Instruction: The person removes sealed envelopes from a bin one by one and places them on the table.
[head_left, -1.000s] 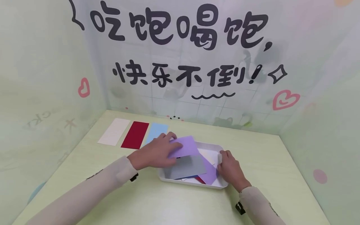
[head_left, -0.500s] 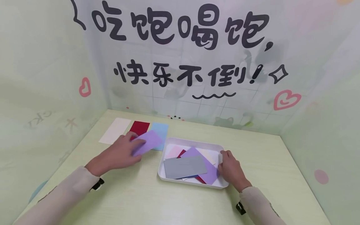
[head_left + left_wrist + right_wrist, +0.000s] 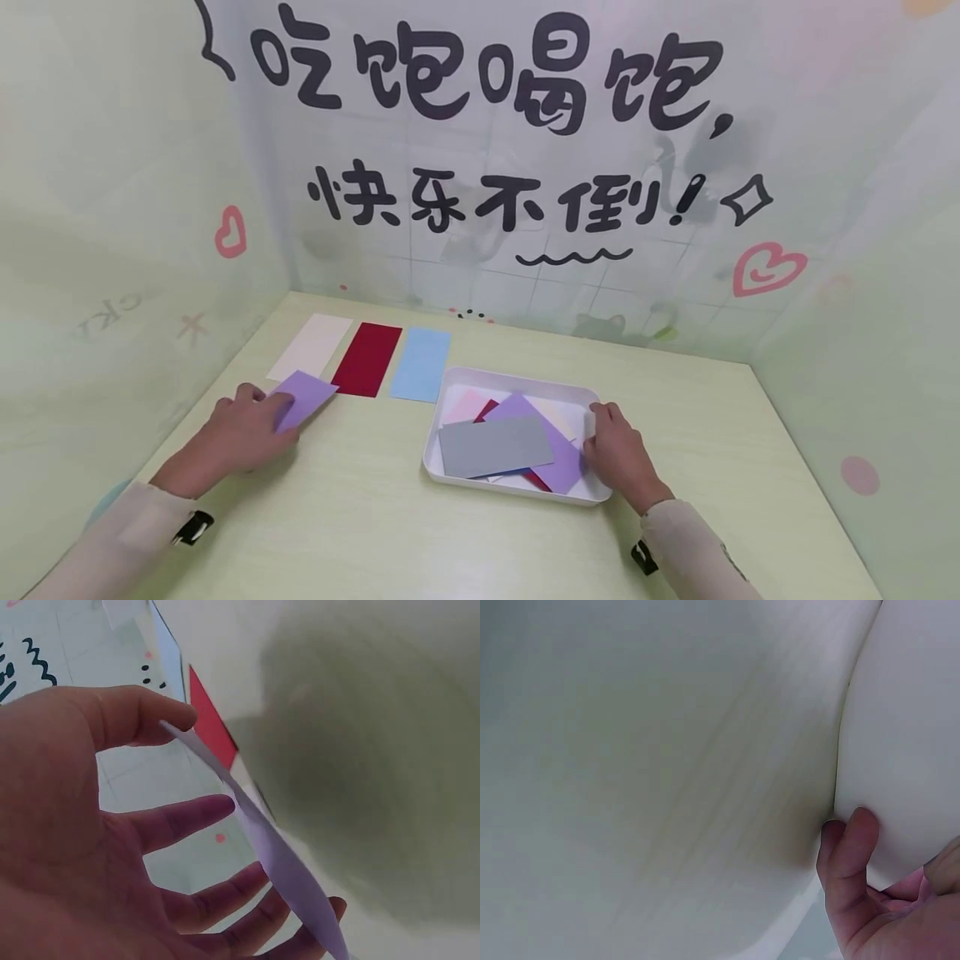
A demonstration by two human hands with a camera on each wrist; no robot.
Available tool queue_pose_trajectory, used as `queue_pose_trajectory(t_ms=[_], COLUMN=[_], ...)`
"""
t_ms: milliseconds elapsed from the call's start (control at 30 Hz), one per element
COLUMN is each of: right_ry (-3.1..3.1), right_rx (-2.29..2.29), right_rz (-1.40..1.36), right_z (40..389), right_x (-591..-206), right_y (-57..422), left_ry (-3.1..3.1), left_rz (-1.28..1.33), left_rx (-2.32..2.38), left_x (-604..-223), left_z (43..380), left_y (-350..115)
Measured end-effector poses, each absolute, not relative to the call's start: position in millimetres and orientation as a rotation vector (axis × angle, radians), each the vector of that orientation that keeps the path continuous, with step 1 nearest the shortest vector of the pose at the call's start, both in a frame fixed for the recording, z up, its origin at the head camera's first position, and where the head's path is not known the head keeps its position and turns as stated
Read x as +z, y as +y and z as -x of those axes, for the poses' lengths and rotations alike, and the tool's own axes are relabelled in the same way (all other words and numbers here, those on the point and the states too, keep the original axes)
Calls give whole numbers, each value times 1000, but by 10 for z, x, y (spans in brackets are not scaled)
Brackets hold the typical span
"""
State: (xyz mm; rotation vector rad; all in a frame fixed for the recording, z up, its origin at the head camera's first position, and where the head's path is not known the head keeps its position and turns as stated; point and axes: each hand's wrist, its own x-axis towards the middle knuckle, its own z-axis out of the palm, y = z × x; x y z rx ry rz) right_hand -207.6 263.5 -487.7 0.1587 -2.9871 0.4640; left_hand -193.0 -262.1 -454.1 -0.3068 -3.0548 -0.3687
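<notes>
My left hand (image 3: 243, 429) pinches a purple paper card (image 3: 303, 398) above the table, just in front of a pale pink card. In the left wrist view the card (image 3: 277, 862) runs edge-on between thumb and fingertips, slightly bent. My right hand (image 3: 621, 454) grips the right rim of a white tray (image 3: 517, 493). Up close, fingers of the right hand (image 3: 881, 911) curl over the wall of the tray (image 3: 907, 735). Inside the tray lies a grey card (image 3: 495, 446) on top of another purple card (image 3: 562, 462) and several partly hidden cards.
At the back left a pale pink card (image 3: 311, 346), a dark red card (image 3: 367, 358) and a light blue card (image 3: 422, 364) lie in a row on the pale wood table (image 3: 360, 525). Printed curtains (image 3: 495, 283) close off the back and both sides.
My left hand has carried the purple card out from over the tray, leftward past the blue and red cards. The right hand keeps its hold on the tray.
</notes>
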Motion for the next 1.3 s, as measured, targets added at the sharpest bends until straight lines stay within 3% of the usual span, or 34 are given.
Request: queue_pose_trajectory(t_ms=[433,900,1067,1300], right_ry=[-2997,-2998,-3001,-3006], right_rx=[509,504,500,492], right_rz=[-125,-143,-133,-126], right_z=[2065,2091,2093,2085], right_x=[-4868,-4874,-4870,-4887], right_y=[2655,2637,2637,2632], left_ry=[-3184,-3187,-3102,-3048], left_rz=[75,82,182,361], left_rx=[-412,-390,-421,-370], left_x=[-4598,-4580,-4496,-4202], left_z=[1809,1834,1916,2129], left_y=[-2765,-2772,-2552,-1869])
